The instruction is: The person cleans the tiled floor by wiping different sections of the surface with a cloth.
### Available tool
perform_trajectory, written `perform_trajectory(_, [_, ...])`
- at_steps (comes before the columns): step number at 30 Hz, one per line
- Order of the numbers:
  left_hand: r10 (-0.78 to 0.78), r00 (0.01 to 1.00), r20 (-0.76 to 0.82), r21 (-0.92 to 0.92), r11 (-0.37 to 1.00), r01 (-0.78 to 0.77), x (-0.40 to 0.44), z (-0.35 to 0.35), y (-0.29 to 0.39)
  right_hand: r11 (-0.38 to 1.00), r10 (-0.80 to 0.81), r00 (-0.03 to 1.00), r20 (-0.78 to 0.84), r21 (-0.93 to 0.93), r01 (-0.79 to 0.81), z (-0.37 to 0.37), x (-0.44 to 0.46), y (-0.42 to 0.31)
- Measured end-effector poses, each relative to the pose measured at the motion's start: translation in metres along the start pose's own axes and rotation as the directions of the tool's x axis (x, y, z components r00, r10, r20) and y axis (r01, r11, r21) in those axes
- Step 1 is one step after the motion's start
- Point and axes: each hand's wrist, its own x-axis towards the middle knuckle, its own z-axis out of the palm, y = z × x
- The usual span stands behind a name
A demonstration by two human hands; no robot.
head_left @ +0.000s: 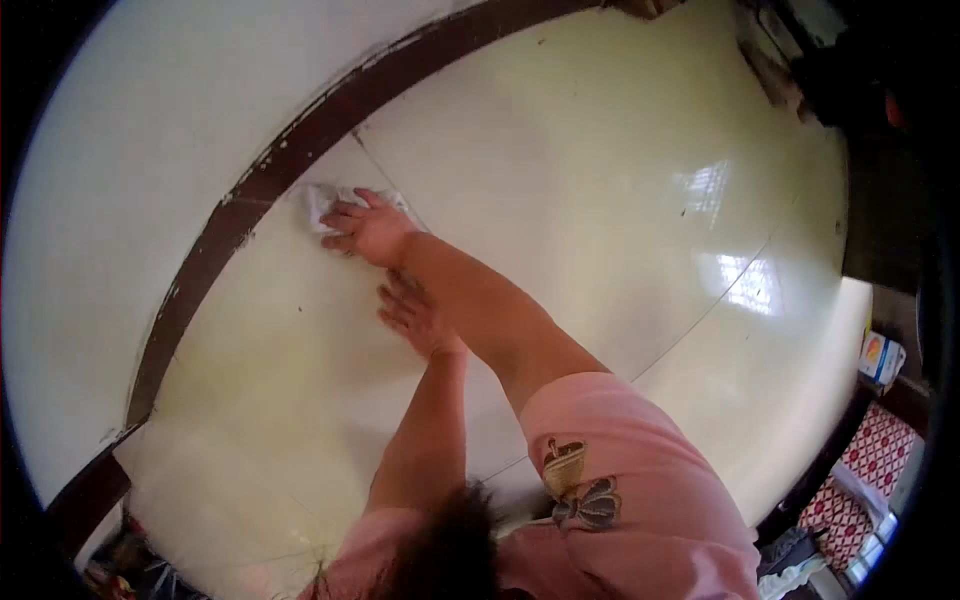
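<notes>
My right hand (368,228) presses a crumpled white cloth (318,203) onto the glossy pale tiled floor (560,170), close to a dark brown skirting strip (228,218). Its fingers lie over the cloth, and part of the cloth is hidden beneath them. Lower down, my left hand (418,322) rests on the floor with its fingers apart and nothing in them. The right forearm passes just beside it and covers a little of it. Both arms reach forward from pink sleeves.
A white wall (130,150) rises beyond the skirting. At the right edge are a small box (881,358) and a red-and-white patterned cloth (868,465). Dark furniture (890,200) stands at the upper right. Assorted items lie at the lower left.
</notes>
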Motion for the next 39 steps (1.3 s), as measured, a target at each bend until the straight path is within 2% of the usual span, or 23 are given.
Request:
perform_trajectory(2, [-0.012,0.999,-0.030,-0.289,0.957,0.003,-0.002,-0.016,0.000,0.998,-0.055,0.998,0.011,0.035,0.054,-0.003,0.006,0.026])
perform_trajectory(4, [-0.026,0.998,-0.060,-0.338,0.941,0.004,0.000,-0.020,0.000,0.961,0.275,0.960,-0.044,0.018,-0.275,-0.015,0.016,0.058])
perform_trajectory(9, [-0.028,0.997,-0.065,-0.373,0.928,0.001,0.001,-0.023,0.001,0.820,0.505,0.839,-0.203,-0.191,-0.540,-0.061,-0.016,0.165])
perform_trajectory(13, [0.000,0.988,-0.153,-0.381,0.923,-0.059,-0.004,-0.023,0.002,0.516,0.686,0.630,-0.366,-0.366,-0.774,-0.128,-0.103,0.247])
perform_trajectory(15, [-0.025,0.996,-0.089,-0.348,0.938,-0.007,0.000,-0.024,0.002,0.334,0.716,0.487,-0.501,-0.367,-0.868,-0.147,-0.178,0.286])
perform_trajectory(17, [-0.027,0.994,-0.107,-0.341,0.940,-0.011,0.001,-0.022,0.002,0.048,0.867,0.102,-0.488,-0.123,-0.991,-0.185,-0.245,0.282])
perform_trajectory(18, [-0.027,0.992,-0.119,-0.327,0.945,-0.013,-0.001,-0.021,0.001,-0.012,0.765,0.135,-0.630,-0.224,-0.975,-0.189,-0.301,0.279])
perform_trajectory(19, [-0.012,0.993,-0.120,-0.332,0.943,-0.029,-0.002,-0.021,0.001,-0.145,0.806,-0.081,-0.586,-0.063,-0.987,-0.201,-0.350,0.270])
perform_trajectory(20, [-0.016,0.992,-0.125,-0.321,0.947,-0.025,-0.002,-0.020,0.001,-0.240,0.779,-0.150,-0.609,-0.068,-0.968,-0.209,-0.400,0.250])
perform_trajectory(21, [-0.025,0.991,-0.132,-0.308,0.951,-0.017,-0.002,-0.021,0.002,-0.399,0.744,-0.425,-0.515,0.166,-0.902,-0.237,-0.401,0.200])
perform_trajectory(22, [-0.020,0.990,-0.138,-0.310,0.950,-0.024,-0.002,-0.021,0.003,-0.346,0.714,-0.300,-0.632,0.054,-0.937,-0.235,-0.446,0.172])
perform_trajectory(24, [-0.050,0.989,-0.136,-0.328,0.945,0.003,-0.003,-0.024,0.005,-0.391,0.632,-0.470,-0.616,0.269,-0.880,-0.227,-0.542,0.128])
perform_trajectory(25, [-0.049,0.989,-0.137,-0.329,0.944,0.001,-0.004,-0.025,0.004,-0.248,0.648,-0.101,-0.755,-0.083,-0.965,-0.219,-0.592,0.099])
perform_trajectory(27, [-0.042,0.989,-0.143,-0.305,0.952,-0.004,-0.003,-0.026,0.004,-0.504,0.589,-0.465,-0.661,0.150,-0.851,-0.218,-0.636,0.041])
perform_trajectory(28, [-0.033,0.989,-0.142,-0.309,0.951,-0.013,-0.002,-0.024,0.004,-0.511,0.581,-0.468,-0.665,0.150,-0.847,-0.223,-0.636,0.036])
perform_trajectory(29, [-0.049,0.986,-0.158,-0.295,0.956,0.001,-0.001,-0.020,0.001,-0.383,0.519,-0.741,-0.426,0.659,-0.648,-0.231,-0.632,0.022])
perform_trajectory(30, [-0.050,0.984,-0.170,-0.284,0.959,0.000,-0.002,-0.016,0.001,-0.658,0.623,-0.715,-0.316,0.281,-0.698,-0.244,-0.604,0.016])
perform_trajectory(31, [0.012,0.988,-0.155,-0.292,0.955,-0.057,0.000,-0.013,0.000,-0.685,0.715,-0.671,-0.195,-0.388,-0.617,-0.255,-0.576,0.011])
perform_trajectory(32, [-0.002,0.980,-0.199,-0.290,0.956,-0.056,0.002,-0.010,-0.002,-0.440,0.787,-0.612,-0.073,-0.762,-0.475,-0.267,-0.549,0.008])
perform_trajectory(33, [-0.019,0.972,-0.232,-0.295,0.954,-0.052,0.001,-0.006,-0.001,-0.534,0.845,-0.427,-0.323,-0.555,-0.638,-0.233,-0.545,0.035])
perform_trajectory(34, [-0.012,0.970,-0.241,-0.296,0.953,-0.061,0.002,-0.004,0.001,-0.350,0.808,-0.180,-0.561,-0.211,-0.913,-0.186,-0.517,0.070])
perform_trajectory(37, [0.020,0.965,-0.263,-0.284,0.954,-0.097,0.002,0.001,0.000,0.197,0.901,0.202,-0.385,-0.052,-0.979,-0.065,-0.367,0.092])
perform_trajectory(39, [0.019,0.953,-0.303,-0.278,0.955,-0.108,-0.001,0.003,0.002,0.608,0.767,0.537,-0.351,0.133,-0.783,-0.094,-0.216,0.041])
